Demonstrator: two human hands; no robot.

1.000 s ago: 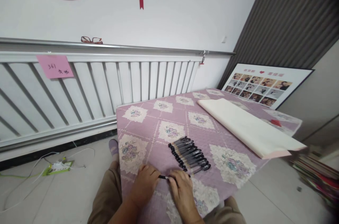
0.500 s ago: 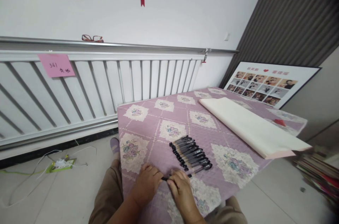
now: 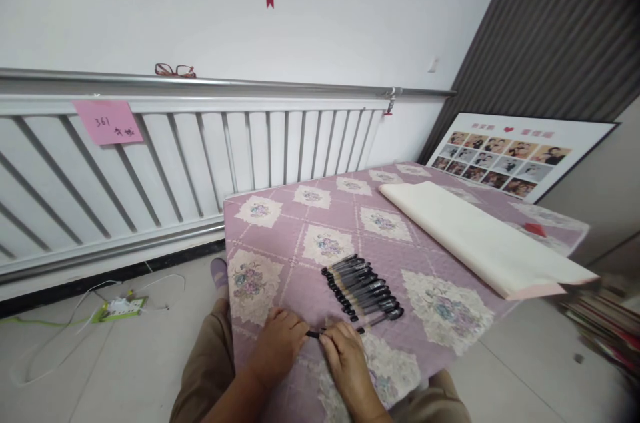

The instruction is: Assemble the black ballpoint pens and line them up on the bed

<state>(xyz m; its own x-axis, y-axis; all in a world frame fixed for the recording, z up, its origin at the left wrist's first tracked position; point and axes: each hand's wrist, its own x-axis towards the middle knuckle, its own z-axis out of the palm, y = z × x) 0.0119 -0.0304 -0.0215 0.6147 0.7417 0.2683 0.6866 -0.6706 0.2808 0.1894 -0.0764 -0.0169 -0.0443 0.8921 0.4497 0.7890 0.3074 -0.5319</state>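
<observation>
Between my two hands is a dark pen (image 3: pixel 313 334), mostly covered by the fingers. My left hand (image 3: pixel 283 341) pinches one end of it, fingers curled. The other end is under my right hand (image 3: pixel 344 351), with thumb and fingers closed around it. Just beyond the hands, a slanting row of black pens (image 3: pixel 363 286) lies side by side on the purple floral tablecloth (image 3: pixel 295 283). A black pen tip pokes out beside the right hand's fingers; which pen it belongs to I cannot tell.
A large folded cream sheet (image 3: pixel 475 236) lies on the table's right side, a red piece (image 3: pixel 535 229) beyond it. A photo board (image 3: pixel 510 149) leans at the back. A white radiator (image 3: pixel 260 149) runs along the wall. A power strip (image 3: pixel 120 308) sits on the floor at left.
The hands stay almost in place around the pen; the right hand's fingers have shifted slightly. The whole view has moved a little. The row of pens lies as before.
</observation>
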